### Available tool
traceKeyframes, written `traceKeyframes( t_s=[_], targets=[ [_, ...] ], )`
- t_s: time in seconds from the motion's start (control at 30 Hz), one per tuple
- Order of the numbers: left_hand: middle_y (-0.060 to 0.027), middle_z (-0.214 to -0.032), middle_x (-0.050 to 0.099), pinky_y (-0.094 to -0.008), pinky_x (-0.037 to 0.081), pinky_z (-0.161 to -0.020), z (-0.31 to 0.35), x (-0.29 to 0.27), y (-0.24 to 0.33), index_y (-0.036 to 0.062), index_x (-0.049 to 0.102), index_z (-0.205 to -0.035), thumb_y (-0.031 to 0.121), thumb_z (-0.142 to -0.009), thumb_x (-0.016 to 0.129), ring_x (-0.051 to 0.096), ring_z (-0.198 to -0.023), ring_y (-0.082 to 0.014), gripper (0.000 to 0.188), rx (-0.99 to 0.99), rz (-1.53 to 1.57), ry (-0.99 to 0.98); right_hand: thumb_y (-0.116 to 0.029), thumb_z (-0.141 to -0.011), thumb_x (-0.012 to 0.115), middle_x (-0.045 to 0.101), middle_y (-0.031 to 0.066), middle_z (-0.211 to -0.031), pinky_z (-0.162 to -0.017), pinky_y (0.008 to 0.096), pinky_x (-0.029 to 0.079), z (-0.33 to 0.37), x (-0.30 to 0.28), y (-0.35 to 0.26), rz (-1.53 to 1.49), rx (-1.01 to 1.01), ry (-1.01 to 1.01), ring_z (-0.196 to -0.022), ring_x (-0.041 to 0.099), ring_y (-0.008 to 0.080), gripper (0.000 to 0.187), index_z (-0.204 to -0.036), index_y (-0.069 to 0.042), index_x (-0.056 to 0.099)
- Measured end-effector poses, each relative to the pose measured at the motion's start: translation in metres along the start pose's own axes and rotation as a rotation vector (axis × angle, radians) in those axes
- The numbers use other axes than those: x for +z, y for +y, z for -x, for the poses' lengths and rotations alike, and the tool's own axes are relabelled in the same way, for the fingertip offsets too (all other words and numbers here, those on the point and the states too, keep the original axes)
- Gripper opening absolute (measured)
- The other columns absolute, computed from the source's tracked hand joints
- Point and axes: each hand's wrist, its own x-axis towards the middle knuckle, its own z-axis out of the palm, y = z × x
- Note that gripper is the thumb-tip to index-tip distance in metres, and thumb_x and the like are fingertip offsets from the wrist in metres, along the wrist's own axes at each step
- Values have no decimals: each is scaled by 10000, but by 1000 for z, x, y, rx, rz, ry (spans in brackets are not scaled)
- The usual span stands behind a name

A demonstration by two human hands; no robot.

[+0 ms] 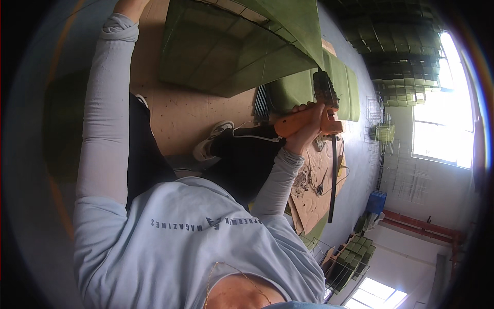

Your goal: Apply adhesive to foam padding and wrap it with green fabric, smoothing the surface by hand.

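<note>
In my right hand (304, 130) is an orange hot glue gun (293, 122), with the fingers wrapped round its handle. Dark residue crusts its nozzle end, which is close to the corner of a large green fabric-covered wire frame (206, 56). A long black glue stick (333, 180) sticks out of the gun's back, and a pale cord (254, 136) leads off its handle. My left hand (133, 7) is cut off by the top edge, near the left side of the green frame. Its fingers are out of sight, so whether it grips the frame cannot be told.
Brown cardboard (164, 118) lies beneath the frame and my feet. Another green fabric piece (345, 87) rests beyond the glue gun. At right, a cardboard sheet (311, 206) bears dark scraps. Stacked green boxes (401, 46), wire racks (378, 118) and a blue crate (376, 202) stand farther off.
</note>
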Motion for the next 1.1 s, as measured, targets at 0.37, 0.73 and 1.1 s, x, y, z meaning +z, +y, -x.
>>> traceKeyframes(
  t_s=[0.37,0.73,1.1],
  targets=[
    [-196,-608,583,-409,448,-552,-6,19,-8,-20,577,-543,428,-738,715,585,-577,-336,508,85,-21,172,-350,-945,503,600,86,-802,-715,388,546,-18,-17,-1,189,-40,-55,-772,638,242,349,-1120,-48,514],
    [-181,-617,581,-398,458,-567,-9,31,-20,-21,582,-570,438,-739,713,587,-588,-314,506,95,-45,177,-286,-944,491,608,118,-656,-619,329,519,-13,0,-1,265,-87,-20,-627,623,227,297,-833,-14,538],
    [-182,-588,565,-400,453,-551,-8,31,-18,-33,561,-559,420,-741,720,577,-561,-312,513,65,-7,156,-278,-942,498,581,97,-662,-599,334,514,-11,2,1,246,-63,-12,-606,605,227,281,-829,-21,524]
  ],
)
